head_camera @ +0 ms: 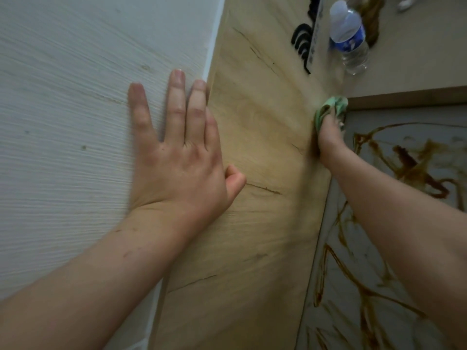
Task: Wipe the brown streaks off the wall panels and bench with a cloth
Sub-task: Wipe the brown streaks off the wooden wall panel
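Pressure is being put on the wall by the left hand (177, 157), which is being held flat with its fingers (177, 97) straight and slightly spread and nothing in its grasp. The palm is being laid across the seam where the white panel (75, 97) meets the light wood panel (252, 122), with the thumb being tucked onto the wood side. A green cloth (328, 107) is being gripped in a bunch by the right hand (328, 137), whose fingers are being curled tightly round it. The wad is being pushed against the far lower edge of the wood panel, right in the corner where that panel meets the bench (417, 59) and the pale grey panel (346, 274). Brown streaks (409, 168) are being shown in thick loops and lines all over the grey panel, beside and under the right forearm. Thin dark lines are being seen in the wood panel too, though whether these are grain or streaks cannot be told. A clear water bottle (350, 36) with a blue label is being borne by the bench, well apart from the cloth, and a brown smear (374, 21) is being shown just behind it. Black curved shapes (302, 39) are being displayed on the wood panel near the bottle; what they are cannot be told.
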`<control>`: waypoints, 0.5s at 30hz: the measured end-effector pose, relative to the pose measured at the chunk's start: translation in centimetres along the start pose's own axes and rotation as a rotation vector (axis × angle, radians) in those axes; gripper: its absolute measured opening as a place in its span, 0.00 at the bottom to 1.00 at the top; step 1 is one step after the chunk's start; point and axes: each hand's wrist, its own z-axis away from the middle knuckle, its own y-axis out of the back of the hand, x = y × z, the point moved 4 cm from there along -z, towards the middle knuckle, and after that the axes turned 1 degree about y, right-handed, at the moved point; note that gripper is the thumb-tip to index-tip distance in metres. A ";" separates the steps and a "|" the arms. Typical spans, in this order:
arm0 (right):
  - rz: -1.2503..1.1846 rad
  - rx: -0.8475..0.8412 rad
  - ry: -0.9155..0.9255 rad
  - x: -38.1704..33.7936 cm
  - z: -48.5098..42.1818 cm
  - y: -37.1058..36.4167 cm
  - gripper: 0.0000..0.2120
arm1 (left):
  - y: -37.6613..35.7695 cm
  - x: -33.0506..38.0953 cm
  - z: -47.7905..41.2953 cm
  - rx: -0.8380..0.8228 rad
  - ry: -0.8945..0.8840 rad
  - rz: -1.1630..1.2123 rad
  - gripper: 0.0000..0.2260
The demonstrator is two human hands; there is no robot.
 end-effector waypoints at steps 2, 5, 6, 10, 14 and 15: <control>0.033 -0.043 0.210 -2.3 4.6 -1.3 0.27 | 0.4 0.0 0.0 0.000 0.002 0.017 0.42; 0.193 -0.145 0.562 -1.2 8.9 -2.5 0.27 | 0.3 -0.1 0.2 -0.006 0.002 0.020 0.43; 0.253 -0.151 0.576 -0.4 8.2 -2.4 0.28 | 0.3 0.0 0.2 -0.008 0.001 0.018 0.42; 0.098 0.045 0.003 2.3 1.1 0.1 0.29 | 0.0 0.0 0.1 0.006 -0.006 0.036 0.42; 0.097 0.128 -0.339 6.8 0.5 1.0 0.30 | 0.0 -0.1 0.1 0.011 -0.002 0.034 0.42; 0.118 0.131 -0.341 6.8 2.1 0.7 0.30 | 0.1 -0.1 0.0 0.013 -0.003 0.036 0.42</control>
